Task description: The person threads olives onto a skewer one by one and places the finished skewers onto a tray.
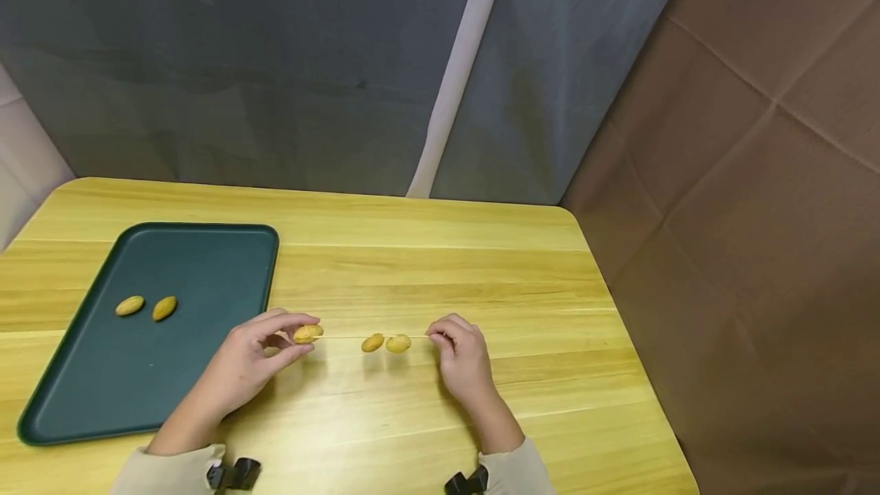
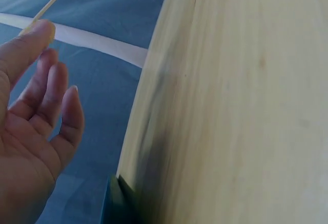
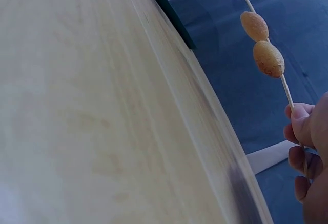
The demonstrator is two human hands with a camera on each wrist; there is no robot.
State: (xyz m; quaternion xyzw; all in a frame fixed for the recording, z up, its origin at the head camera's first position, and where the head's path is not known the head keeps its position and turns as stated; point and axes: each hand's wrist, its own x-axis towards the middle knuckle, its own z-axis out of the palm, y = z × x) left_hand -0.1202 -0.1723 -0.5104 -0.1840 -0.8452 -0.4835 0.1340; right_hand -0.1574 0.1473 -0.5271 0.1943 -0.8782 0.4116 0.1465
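In the head view my right hand pinches a thin wooden skewer near its right end. Two oval yellow-brown pieces, small and potato-like, sit on the stick: one piece nearer my right hand and another piece close beside it. My left hand pinches a third oval piece between thumb and fingers at the skewer's left end. How far the stick goes into that piece is hidden. In the right wrist view the two middle pieces touch, and the skewer's lower part runs along my right fingers.
A dark green tray lies on the left of the wooden table. Two more oval pieces rest on it, a left one and a right one. A grey curtain hangs behind the table, brown cloth at the right.
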